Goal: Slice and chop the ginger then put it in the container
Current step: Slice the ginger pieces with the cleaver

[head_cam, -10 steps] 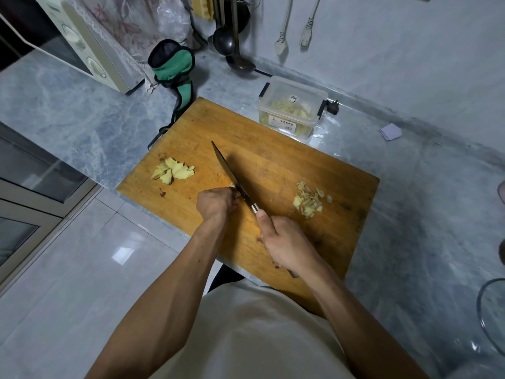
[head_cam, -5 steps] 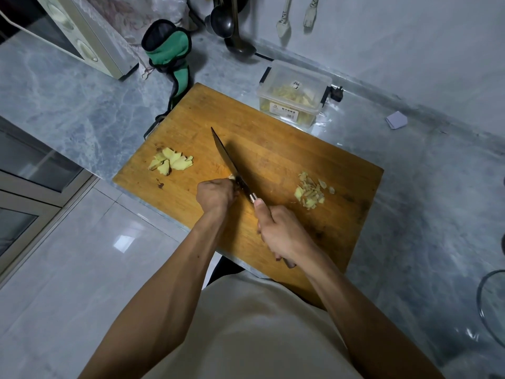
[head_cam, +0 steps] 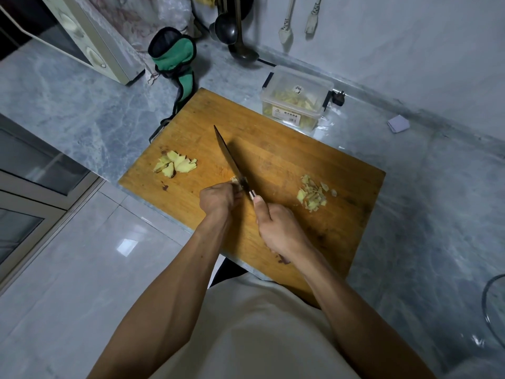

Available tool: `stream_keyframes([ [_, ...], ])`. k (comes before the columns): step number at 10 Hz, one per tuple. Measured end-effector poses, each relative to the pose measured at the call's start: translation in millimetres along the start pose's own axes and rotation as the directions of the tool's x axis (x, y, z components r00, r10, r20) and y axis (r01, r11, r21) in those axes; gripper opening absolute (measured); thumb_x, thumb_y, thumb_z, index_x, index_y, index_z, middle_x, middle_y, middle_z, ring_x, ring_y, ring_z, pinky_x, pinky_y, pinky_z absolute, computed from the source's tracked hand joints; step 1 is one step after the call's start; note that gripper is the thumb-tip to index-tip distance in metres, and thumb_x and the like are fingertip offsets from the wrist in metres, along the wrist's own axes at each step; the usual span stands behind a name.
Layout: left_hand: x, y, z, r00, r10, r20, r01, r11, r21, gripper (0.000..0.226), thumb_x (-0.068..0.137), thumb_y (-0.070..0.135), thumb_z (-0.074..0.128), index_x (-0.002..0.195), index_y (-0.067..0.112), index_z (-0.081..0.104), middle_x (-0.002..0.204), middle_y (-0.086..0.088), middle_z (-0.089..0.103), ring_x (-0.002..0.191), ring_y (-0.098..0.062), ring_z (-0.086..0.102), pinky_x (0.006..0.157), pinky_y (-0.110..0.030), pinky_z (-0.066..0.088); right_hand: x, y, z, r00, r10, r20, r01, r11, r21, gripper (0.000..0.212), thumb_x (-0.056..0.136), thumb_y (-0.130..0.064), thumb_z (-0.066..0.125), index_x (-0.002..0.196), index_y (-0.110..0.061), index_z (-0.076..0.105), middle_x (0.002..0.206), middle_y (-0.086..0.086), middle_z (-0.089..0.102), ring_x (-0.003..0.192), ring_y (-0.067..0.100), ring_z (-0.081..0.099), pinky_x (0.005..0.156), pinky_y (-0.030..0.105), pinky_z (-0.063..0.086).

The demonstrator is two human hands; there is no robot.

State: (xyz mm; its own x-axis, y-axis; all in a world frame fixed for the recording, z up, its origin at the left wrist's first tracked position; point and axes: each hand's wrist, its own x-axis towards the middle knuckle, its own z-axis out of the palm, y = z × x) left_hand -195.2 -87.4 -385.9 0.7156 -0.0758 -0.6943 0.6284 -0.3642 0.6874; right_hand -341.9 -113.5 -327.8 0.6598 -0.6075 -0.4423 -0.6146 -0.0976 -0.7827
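Note:
A wooden cutting board point(head_cam: 273, 160) lies on the marble counter. My right hand point(head_cam: 278, 228) grips the handle of a knife point(head_cam: 229, 157) whose blade points away from me. My left hand point(head_cam: 217, 199), fingers curled, holds a small piece of ginger point(head_cam: 234, 179) against the blade; most of that piece is hidden. A pile of ginger slices point(head_cam: 175, 166) lies on the board's left part. Chopped ginger point(head_cam: 313, 195) lies on its right part. A clear plastic container point(head_cam: 296, 101) with ginger inside stands behind the board.
An oven point(head_cam: 82, 36) stands at the back left, a green cloth holder point(head_cam: 173, 54) beside it. Ladles point(head_cam: 232, 28) hang on the wall. A small white paper point(head_cam: 398, 123) lies at the back right. A glass rim point(head_cam: 492, 310) shows at the right edge.
Both hands and the knife stay at the same spot on the board while the knife works on the ginger piece; the camera view shifted slightly. The two ginger piles are unchanged.

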Motion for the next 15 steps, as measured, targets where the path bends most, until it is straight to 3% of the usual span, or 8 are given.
stream_keyframes([
  [3, 5, 2, -1, 0.997, -0.075, 0.024, 0.076, 0.996, -0.054, 0.025, 0.091, -0.002, 0.055, 0.071, 0.004, 0.070, 0.066, -0.012, 0.069, 0.050, -0.016, 0.066, 0.046, -0.025, 0.054, -10, 4, 0, 1.000, -0.023, 0.008, 0.023, 1.000, -0.008, 0.062, 0.107, -0.051, 0.026, 0.061, -0.016, 0.047, 0.050, -0.002, 0.046, 0.043, 0.013, 0.042, 0.050, 0.037, 0.042],
  [4, 3, 2, 0, 0.998, -0.059, 0.021, 0.060, 0.997, -0.055, 0.025, 0.092, 0.000, 0.056, 0.072, 0.005, 0.070, 0.069, -0.012, 0.069, 0.055, -0.018, 0.066, 0.056, -0.030, 0.060, -11, 2, 0, 0.999, -0.027, 0.020, 0.028, 0.999, -0.033, 0.061, 0.108, -0.051, 0.026, 0.064, -0.015, 0.049, 0.054, -0.001, 0.047, 0.047, 0.014, 0.045, 0.051, 0.038, 0.045],
  [6, 6, 1, 2, 0.998, -0.063, 0.013, 0.063, 0.996, -0.064, 0.029, 0.092, -0.002, 0.053, 0.068, 0.006, 0.067, 0.066, -0.011, 0.067, 0.048, -0.015, 0.063, 0.045, -0.025, 0.055, -7, 1, 3, 1.000, -0.018, 0.016, 0.018, 1.000, 0.003, 0.064, 0.108, -0.051, 0.024, 0.059, -0.014, 0.044, 0.044, -0.003, 0.041, 0.039, 0.013, 0.040, 0.048, 0.035, 0.039],
  [9, 2, -1, 1, 1.000, 0.000, 0.005, 0.000, 0.998, -0.060, 0.030, 0.093, 0.000, 0.052, 0.073, 0.008, 0.073, 0.071, -0.010, 0.072, 0.060, -0.020, 0.069, 0.055, -0.028, 0.058, 15, -3, 11, 1.000, 0.018, 0.000, -0.018, 1.000, -0.004, 0.069, 0.108, -0.051, 0.025, 0.054, -0.012, 0.046, 0.039, -0.002, 0.045, 0.038, 0.016, 0.046, 0.053, 0.047, 0.052],
  [12, 14, -3, 0, 0.997, -0.035, 0.068, 0.037, 0.999, -0.029, 0.030, 0.093, -0.001, 0.053, 0.071, 0.007, 0.070, 0.066, -0.011, 0.068, 0.051, -0.017, 0.066, 0.042, -0.023, 0.050, 7, 0, 1, 1.000, 0.024, 0.009, -0.024, 1.000, 0.009, 0.064, 0.108, -0.051, 0.026, 0.067, -0.011, 0.053, 0.054, 0.005, 0.054, 0.037, 0.011, 0.047, 0.040, 0.023, 0.039],
  [13, 16, -4, -2, 0.992, -0.058, 0.114, 0.060, 0.998, -0.014, 0.022, 0.096, -0.003, 0.048, 0.096, -0.004, 0.069, 0.048, -0.004, 0.063, 0.042, -0.011, 0.062, 0.040, -0.022, 0.049, -3, 1, -3, 1.000, 0.017, 0.011, -0.017, 1.000, -0.023, 0.065, 0.108, -0.051, 0.025, 0.070, -0.008, 0.055, 0.062, 0.013, 0.059, 0.042, 0.017, 0.050, 0.039, 0.023, 0.039],
  [14, 6, -6, -8, 0.980, 0.029, 0.199, -0.025, 0.999, -0.022, 0.011, 0.095, 0.002, 0.055, 0.091, 0.010, 0.062, 0.061, 0.002, 0.066, 0.056, -0.010, 0.064, 0.068, -0.028, 0.060, -9, 0, -6, 1.000, 0.011, 0.017, -0.010, 0.999, -0.037, 0.063, 0.108, -0.049, 0.025, 0.069, -0.009, 0.054, 0.059, 0.008, 0.054, 0.041, 0.014, 0.047, 0.039, 0.023, 0.039],
  [15, 7, -3, -9, 0.989, -0.013, 0.146, 0.015, 1.000, -0.019, 0.023, 0.095, 0.002, 0.055, 0.074, 0.011, 0.059, 0.049, 0.003, 0.063, 0.045, -0.008, 0.062, 0.053, -0.024, 0.058, -11, 0, -4, 1.000, -0.005, 0.013, 0.005, 0.999, -0.054, 0.065, 0.108, -0.050, 0.025, 0.068, -0.009, 0.054, 0.056, 0.006, 0.051, 0.040, 0.013, 0.046, 0.044, 0.029, 0.042],
])
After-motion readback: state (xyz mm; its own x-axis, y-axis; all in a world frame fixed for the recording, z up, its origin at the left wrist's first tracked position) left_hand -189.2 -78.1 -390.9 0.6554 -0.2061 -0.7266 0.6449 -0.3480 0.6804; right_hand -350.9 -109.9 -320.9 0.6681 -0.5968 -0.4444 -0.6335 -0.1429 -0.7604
